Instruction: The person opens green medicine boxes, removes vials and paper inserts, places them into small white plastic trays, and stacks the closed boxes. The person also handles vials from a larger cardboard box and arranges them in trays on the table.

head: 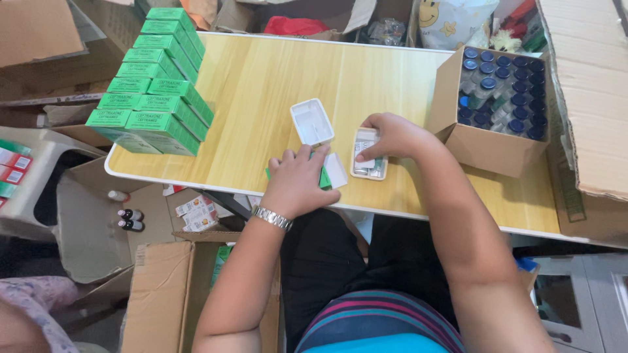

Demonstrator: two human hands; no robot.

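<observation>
- The left hand [297, 183] lies flat, grip released, pressing a small green carton [324, 178] with an open white flap at the near edge of the tabletop [275, 78].
- The right hand [391, 136] pinches into a white tray [369, 163] just beside the carton, grasping something I cannot make out.
- An empty white tray [312, 121] sits behind the carton.
- Stacked green cartons [154, 85] fill the left corner.
- A brown box of blue-capped vials [500, 91] stands right.

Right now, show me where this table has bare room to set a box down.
The widest bare patch of table lies between the stack of green boxes and the cardboard box of vials, behind the empty white tray. The near edge is crowded: left hand on a green box, right hand on a filled tray.
</observation>
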